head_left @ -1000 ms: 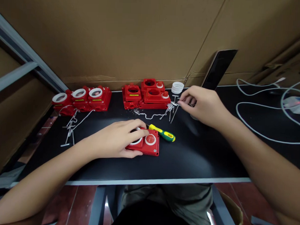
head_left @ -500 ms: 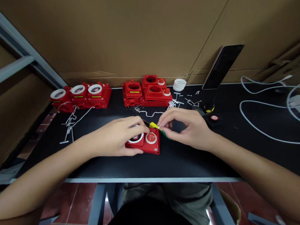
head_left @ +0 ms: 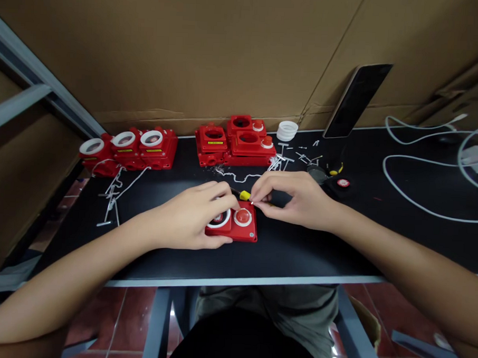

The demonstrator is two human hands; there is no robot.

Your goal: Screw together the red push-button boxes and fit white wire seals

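My left hand (head_left: pixel 200 217) is wrapped over the left end of a red alarm box (head_left: pixel 244 234), fingers on top and thumb along the near side. The box lies flat on the table, with a white ring (head_left: pixel 225 220) partly under my fingers and a round orange-red lens (head_left: pixel 243 216) to its right. At the box's far right corner, the fingertips of my right hand (head_left: pixel 291 198) pinch a tiny pale piece, seemingly a small screw (head_left: pixel 252 203). Just behind them lies a screwdriver (head_left: pixel 244 195) with a yellow part showing; my right hand hides its handle.
Along the back stand red boxes with white rings (head_left: pixel 151 138) at left and more red boxes (head_left: pixel 247 143) in the middle. Stacked white rings (head_left: pixel 287 131), scattered screws and small metal hammers (head_left: pixel 280 158) lie near. A dark phone (head_left: pixel 358 100) leans on cardboard; a cable (head_left: pixel 404 202) loops at right.
My right fingertips have come down slightly onto the box's far right corner with the small piece. The screwdriver's green handle is now covered. My left hand keeps its hold.
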